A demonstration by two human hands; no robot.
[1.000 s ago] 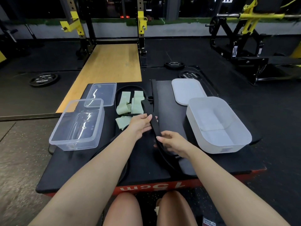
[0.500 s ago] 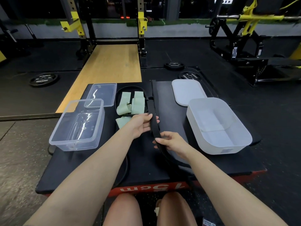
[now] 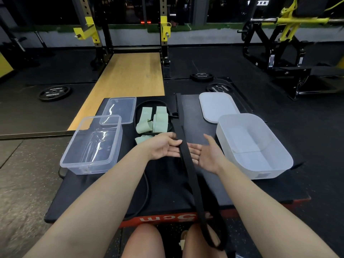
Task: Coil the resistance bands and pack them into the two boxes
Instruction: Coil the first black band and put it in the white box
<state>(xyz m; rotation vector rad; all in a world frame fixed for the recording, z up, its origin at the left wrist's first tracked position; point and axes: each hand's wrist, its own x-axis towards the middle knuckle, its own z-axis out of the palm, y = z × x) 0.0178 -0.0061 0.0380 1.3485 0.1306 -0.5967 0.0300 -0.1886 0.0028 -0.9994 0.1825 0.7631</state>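
A long wide black resistance band [image 3: 188, 170] runs from the platform's far edge, over my hands, and hangs off the front edge in a loop above my knees. My left hand [image 3: 163, 147] pinches it between thumb and fingers. My right hand [image 3: 206, 155] lies palm up with straight fingers under the band. A clear plastic box [image 3: 74, 161] stands on the left, holding nothing. An open white box [image 3: 279, 151] stands on the right. Pale green bands [image 3: 154, 120] lie in a heap behind my left hand, ringed by a thin black band [image 3: 147, 185].
Everything sits on a black padded platform [image 3: 163, 200] with a red front edge. The clear lid [image 3: 121, 108] and the white lid [image 3: 217, 107] lie behind their boxes. Weight plates [image 3: 54, 92] lie on the floor, and a wooden lifting strip [image 3: 130, 75] lies beyond.
My right hand let go of the black band and turned palm up. The band's near end slid forward and now hangs off the front edge. My left hand shifted slightly.
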